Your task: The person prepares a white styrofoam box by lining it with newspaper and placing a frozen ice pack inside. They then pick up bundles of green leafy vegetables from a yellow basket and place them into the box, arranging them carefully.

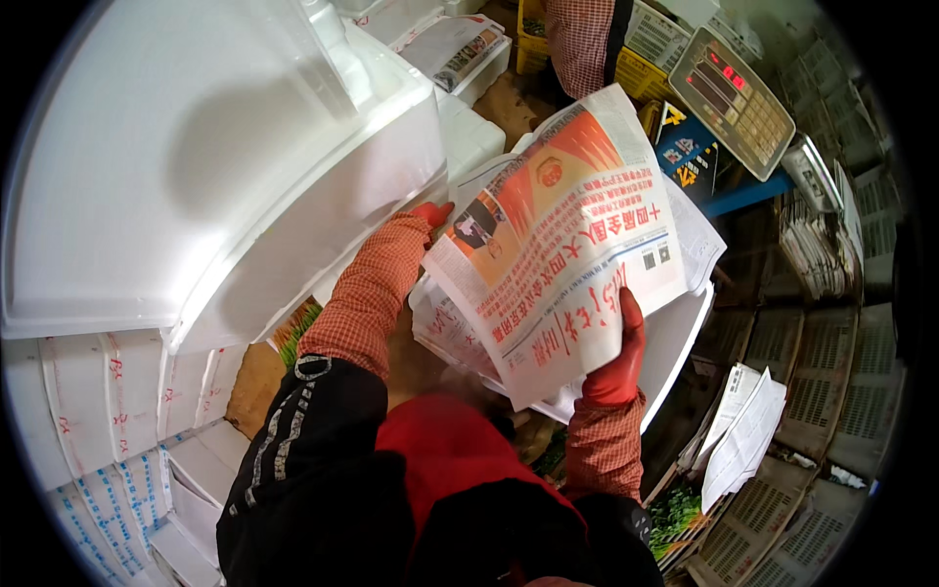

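My right hand, in a red glove, grips the lower edge of a printed newspaper sheet with the thumb on top. My left hand, also red-gloved, reaches to the far left edge of the sheet, beside the wall of a large white foam box; whether its fingers hold anything cannot be told. Under the sheet lie more newspapers over a white foam box, its rim showing at the right.
Large white foam container at left, stacked foam boxes below it. A digital scale stands upper right. A person's checked sleeve is at the top. Plastic crates and green vegetables lie right.
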Demonstrator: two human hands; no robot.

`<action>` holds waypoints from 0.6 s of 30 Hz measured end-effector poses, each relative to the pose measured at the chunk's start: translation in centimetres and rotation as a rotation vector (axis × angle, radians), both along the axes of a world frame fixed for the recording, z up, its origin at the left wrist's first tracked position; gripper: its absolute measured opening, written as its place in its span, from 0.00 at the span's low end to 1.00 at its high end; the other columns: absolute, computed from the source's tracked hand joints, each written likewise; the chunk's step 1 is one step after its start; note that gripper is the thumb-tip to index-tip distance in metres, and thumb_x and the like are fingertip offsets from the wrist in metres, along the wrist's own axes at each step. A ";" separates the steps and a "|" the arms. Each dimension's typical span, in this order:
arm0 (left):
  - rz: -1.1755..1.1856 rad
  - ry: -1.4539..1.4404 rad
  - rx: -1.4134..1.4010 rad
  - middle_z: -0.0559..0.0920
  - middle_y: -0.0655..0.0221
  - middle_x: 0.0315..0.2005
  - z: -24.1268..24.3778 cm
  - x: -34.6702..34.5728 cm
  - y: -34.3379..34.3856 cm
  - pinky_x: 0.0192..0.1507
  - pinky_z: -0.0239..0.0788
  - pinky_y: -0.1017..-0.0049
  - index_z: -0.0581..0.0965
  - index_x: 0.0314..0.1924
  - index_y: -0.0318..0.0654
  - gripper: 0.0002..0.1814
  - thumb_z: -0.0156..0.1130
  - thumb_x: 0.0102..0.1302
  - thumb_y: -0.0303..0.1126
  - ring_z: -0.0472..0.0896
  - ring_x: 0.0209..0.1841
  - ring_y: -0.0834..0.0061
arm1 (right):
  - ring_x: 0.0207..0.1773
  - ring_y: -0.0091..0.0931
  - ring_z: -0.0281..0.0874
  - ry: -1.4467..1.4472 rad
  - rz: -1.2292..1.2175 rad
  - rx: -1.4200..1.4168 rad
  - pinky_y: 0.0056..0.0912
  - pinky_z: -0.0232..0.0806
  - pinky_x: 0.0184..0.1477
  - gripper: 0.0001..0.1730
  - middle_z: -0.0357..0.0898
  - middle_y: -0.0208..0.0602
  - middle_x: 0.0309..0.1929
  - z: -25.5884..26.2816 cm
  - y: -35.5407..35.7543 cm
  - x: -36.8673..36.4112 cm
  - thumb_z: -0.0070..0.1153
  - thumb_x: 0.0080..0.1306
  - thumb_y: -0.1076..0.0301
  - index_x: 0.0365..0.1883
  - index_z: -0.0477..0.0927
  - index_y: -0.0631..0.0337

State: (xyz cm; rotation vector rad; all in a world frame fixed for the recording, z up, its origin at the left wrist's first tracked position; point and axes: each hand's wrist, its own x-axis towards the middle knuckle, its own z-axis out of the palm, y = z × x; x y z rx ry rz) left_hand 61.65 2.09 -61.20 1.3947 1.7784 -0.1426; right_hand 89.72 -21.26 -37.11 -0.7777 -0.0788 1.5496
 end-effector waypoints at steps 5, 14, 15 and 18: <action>0.653 -0.902 -0.149 0.72 0.51 0.53 -3.2 0.2 -1.9 0.49 0.67 0.59 0.59 0.63 0.35 0.27 0.46 0.65 0.36 0.74 0.51 0.55 | 0.50 0.29 0.73 -0.106 0.009 -0.002 0.33 0.68 0.51 0.21 0.74 0.41 0.50 -2.5 -1.7 0.3 0.45 0.67 0.66 0.56 0.68 0.67; 0.731 -1.208 -0.161 0.74 0.55 0.51 -2.3 -0.3 -1.8 0.48 0.67 0.59 0.64 0.60 0.34 0.24 0.48 0.64 0.31 0.75 0.48 0.58 | 0.49 0.31 0.75 -0.058 0.166 -0.260 0.33 0.68 0.52 0.19 0.76 0.43 0.48 -6.5 -3.8 0.8 0.45 0.64 0.71 0.51 0.71 0.72; 0.764 -1.255 -0.258 0.74 0.55 0.51 -2.7 -0.3 -1.6 0.49 0.67 0.58 0.65 0.59 0.33 0.23 0.48 0.64 0.31 0.75 0.48 0.58 | 0.49 0.31 0.75 -0.096 0.206 -0.256 0.33 0.68 0.52 0.19 0.76 0.43 0.48 -7.6 -4.3 1.1 0.44 0.64 0.71 0.51 0.71 0.72; 0.892 -1.453 -0.480 0.76 0.54 0.47 -2.2 0.2 -1.7 0.49 0.68 0.58 0.69 0.54 0.31 0.20 0.50 0.63 0.31 0.77 0.45 0.58 | 0.50 0.29 0.74 -0.113 0.212 -0.249 0.33 0.67 0.53 0.17 0.75 0.41 0.49 -7.0 -3.8 -0.1 0.44 0.63 0.74 0.50 0.73 0.71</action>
